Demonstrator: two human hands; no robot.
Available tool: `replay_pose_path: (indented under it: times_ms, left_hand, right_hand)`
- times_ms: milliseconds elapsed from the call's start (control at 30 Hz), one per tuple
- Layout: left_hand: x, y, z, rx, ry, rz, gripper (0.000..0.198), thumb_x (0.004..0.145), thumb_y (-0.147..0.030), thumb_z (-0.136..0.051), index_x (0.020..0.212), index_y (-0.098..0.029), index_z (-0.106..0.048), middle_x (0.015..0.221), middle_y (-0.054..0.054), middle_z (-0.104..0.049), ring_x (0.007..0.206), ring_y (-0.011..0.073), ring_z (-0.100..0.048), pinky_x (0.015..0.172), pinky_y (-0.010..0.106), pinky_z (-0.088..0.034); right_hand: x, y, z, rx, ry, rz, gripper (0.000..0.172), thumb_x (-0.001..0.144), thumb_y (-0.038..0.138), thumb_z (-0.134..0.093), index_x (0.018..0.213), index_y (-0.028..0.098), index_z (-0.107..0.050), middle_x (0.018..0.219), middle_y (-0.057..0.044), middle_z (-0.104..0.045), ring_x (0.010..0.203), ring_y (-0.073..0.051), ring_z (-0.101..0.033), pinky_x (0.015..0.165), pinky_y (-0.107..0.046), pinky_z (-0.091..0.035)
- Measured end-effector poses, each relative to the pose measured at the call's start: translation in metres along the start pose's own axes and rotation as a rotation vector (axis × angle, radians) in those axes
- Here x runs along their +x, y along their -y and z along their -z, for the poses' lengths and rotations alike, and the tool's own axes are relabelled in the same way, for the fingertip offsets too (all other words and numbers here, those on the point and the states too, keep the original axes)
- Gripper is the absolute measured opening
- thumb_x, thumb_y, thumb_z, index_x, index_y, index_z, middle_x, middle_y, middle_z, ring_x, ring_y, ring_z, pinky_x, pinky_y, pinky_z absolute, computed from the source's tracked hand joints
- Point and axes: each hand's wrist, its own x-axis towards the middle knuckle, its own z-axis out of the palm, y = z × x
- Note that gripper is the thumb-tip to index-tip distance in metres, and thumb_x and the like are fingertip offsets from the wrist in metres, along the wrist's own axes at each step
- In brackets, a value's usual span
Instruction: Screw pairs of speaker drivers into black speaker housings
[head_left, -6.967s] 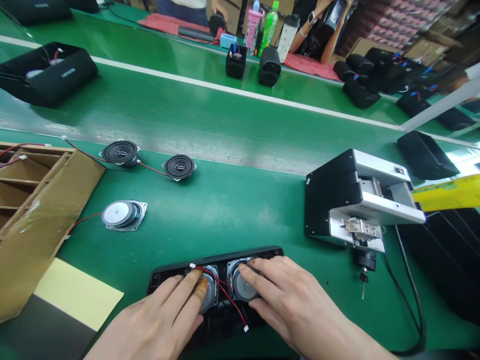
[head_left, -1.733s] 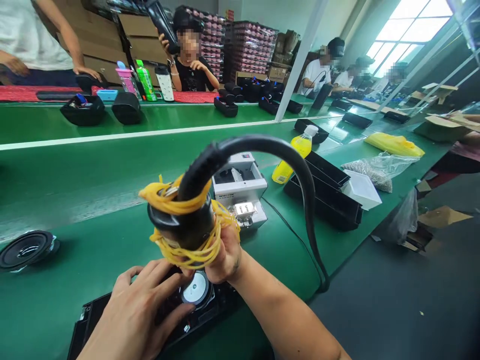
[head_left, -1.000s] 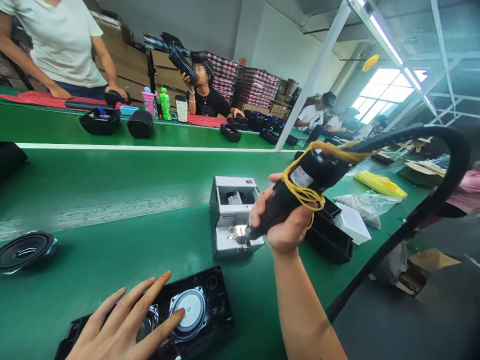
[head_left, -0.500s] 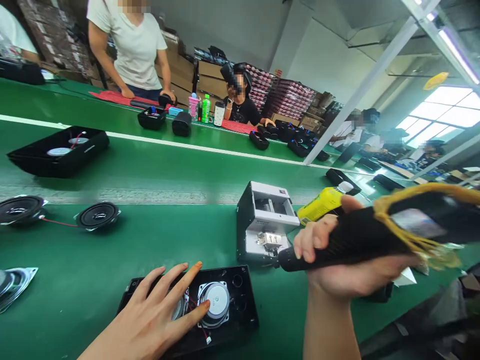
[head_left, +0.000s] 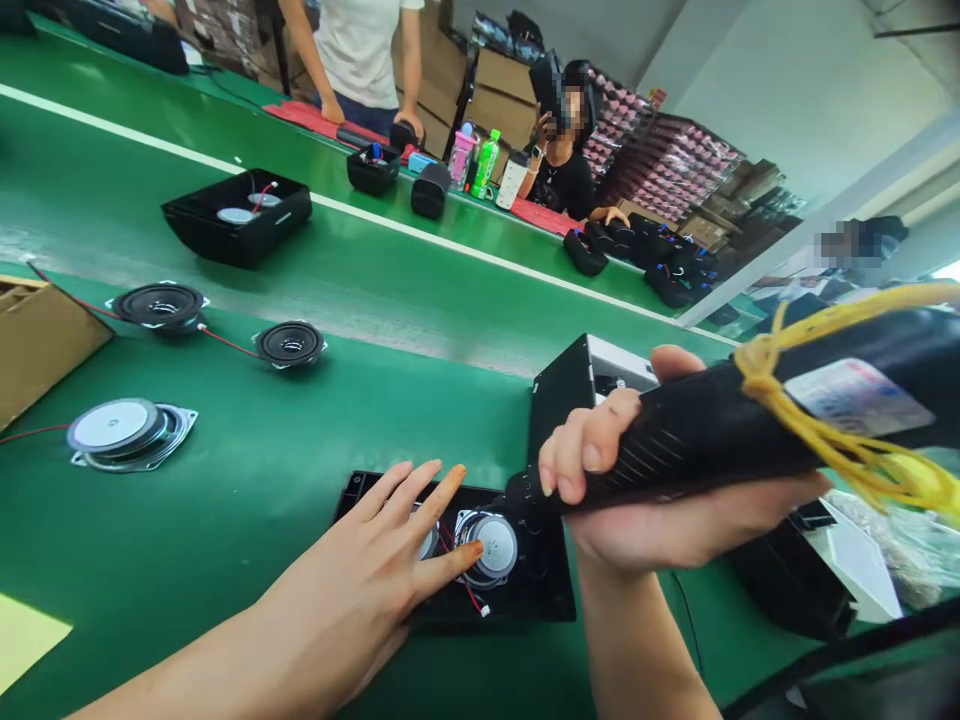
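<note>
My right hand (head_left: 660,490) is wrapped round a black power screwdriver (head_left: 697,430) tied with yellow cord. Its dark tip end is over the right part of a black speaker box (head_left: 544,585), close to a round speaker (head_left: 491,548) with a silver back. My left hand (head_left: 390,560) lies spread across the left side of the box, thumb touching that speaker, and partly covers a second speaker (head_left: 429,535). A thin wire with a white plug (head_left: 484,610) hangs by the speaker.
Behind the screwdriver stands a black and white machine (head_left: 562,400). Loose speakers (head_left: 291,343) lie at the left near a cardboard box (head_left: 45,345). Another black box (head_left: 240,225) sits farther back. Across the bench are people, bottles (head_left: 487,165) and several dark cases.
The view has swung left and down. The screwdriver in my right hand has come down and left over the box, nearer the speaker. My left hand remains spread on the box.
</note>
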Motion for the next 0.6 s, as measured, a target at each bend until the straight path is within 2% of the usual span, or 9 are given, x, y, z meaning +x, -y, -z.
replay_pose_path:
  times_ms: [200,367,600]
  left_hand:
    - [0.001,0.002,-0.003,-0.034,0.009,0.007,0.080,0.077,-0.039,-0.088,0.151,-0.038,-0.057,0.173,0.021,-0.035,0.155,0.0511,-0.037,0.122,0.075,-0.032]
    - [0.002,0.001,0.004,-0.035,0.055,0.006,0.077,0.081,-0.039,-0.085,0.152,-0.035,-0.056,0.172,0.025,-0.034,0.154,0.0527,-0.038,0.121,0.076,-0.033]
    - [0.003,0.001,0.003,-0.022,0.013,-0.002,0.078,0.078,-0.036,-0.087,0.150,-0.034,-0.058,0.171,0.026,-0.036,0.152,0.0521,-0.041,0.121,0.074,-0.034]
  right_hand:
    - [-0.004,-0.022,-0.001,-0.048,0.035,-0.042,0.061,0.092,0.080,-0.053,0.117,0.027,-0.071,0.058,0.008,-0.059,0.033,-0.011,-0.049,0.032,-0.022,-0.044]
    - [-0.003,-0.030,-0.003,-0.052,0.031,-0.036,0.057,0.091,0.077,-0.056,0.113,0.026,-0.069,0.057,0.008,-0.059,0.032,-0.011,-0.048,0.030,-0.020,-0.043]
    - [-0.004,-0.036,-0.001,-0.078,0.040,-0.058,0.061,0.091,0.081,-0.053,0.114,0.026,-0.066,0.057,0.009,-0.058,0.032,-0.011,-0.047,0.030,-0.021,-0.042]
